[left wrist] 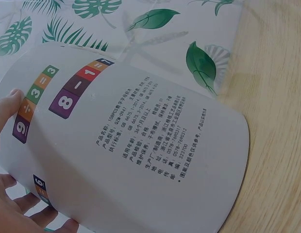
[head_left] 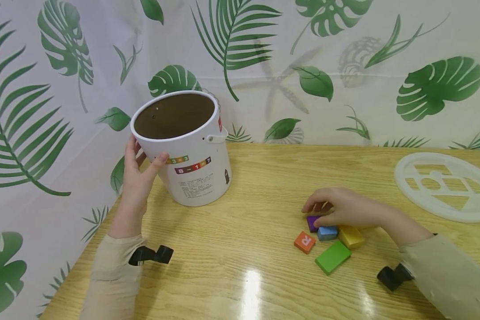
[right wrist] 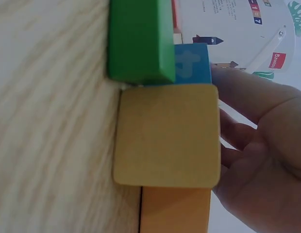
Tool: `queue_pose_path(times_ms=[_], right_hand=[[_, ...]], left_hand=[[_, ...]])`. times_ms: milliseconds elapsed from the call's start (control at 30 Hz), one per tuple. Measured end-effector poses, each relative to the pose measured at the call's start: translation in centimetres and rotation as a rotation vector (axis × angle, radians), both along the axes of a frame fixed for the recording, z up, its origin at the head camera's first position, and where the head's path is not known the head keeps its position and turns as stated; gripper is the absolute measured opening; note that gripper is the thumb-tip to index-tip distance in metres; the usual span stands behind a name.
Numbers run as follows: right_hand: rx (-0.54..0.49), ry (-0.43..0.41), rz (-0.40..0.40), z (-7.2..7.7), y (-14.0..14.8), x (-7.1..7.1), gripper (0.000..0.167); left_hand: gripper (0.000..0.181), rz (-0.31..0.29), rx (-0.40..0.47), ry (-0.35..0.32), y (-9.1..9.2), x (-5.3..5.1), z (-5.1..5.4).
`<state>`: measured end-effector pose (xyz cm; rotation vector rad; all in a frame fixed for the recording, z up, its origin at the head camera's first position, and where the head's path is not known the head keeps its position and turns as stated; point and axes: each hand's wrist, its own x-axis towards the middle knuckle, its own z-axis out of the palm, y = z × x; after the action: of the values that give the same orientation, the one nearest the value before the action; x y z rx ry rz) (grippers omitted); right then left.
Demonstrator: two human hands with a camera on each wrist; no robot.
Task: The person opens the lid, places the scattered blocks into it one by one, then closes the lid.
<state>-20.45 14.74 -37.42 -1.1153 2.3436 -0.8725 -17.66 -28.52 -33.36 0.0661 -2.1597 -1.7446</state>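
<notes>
A white bucket with a brown inside and printed sums stands at the back left of the wooden table. My left hand grips its left side, thumb on the front wall, fingers round the side; in the left wrist view the printed wall fills the middle. My right hand is bent over several blocks, thumb and fingertips at a small purple block. Beside the thumb lies a blue block, marked 4. A yellow block lies partly beneath the hand. The right wrist view shows an orange block.
An orange-red block with a white letter R and a green block lie just in front of that group. At the right, a pale round plate with cut-out shapes lies on the table. A leaf-patterned sheet hangs behind.
</notes>
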Motion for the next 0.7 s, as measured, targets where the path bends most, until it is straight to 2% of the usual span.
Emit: queue_pose_path(times_ms=[100, 300, 400, 700], right_hand=[[0.014, -0.025, 0.014, 0.08, -0.13, -0.16, 0.022], [0.041, 0.029, 0.064, -0.21, -0.33, -0.61, 0.018], [0.045, 0.029, 0.069, -0.18, -0.41, -0.63, 0.017], [0.024, -0.038, 0.044, -0.22, -0.81, -0.44, 0.017]], left_hand=[[0.09, -0.002, 0.001, 0.0, -0.01, 0.01, -0.02], [0.09, -0.003, -0.001, -0.013, -0.1, -0.06, -0.07], [0.091, -0.005, 0.001, -0.012, -0.18, -0.1, -0.12], [0.091, 0.0, -0.005, -0.023, -0.06, -0.07, -0.06]])
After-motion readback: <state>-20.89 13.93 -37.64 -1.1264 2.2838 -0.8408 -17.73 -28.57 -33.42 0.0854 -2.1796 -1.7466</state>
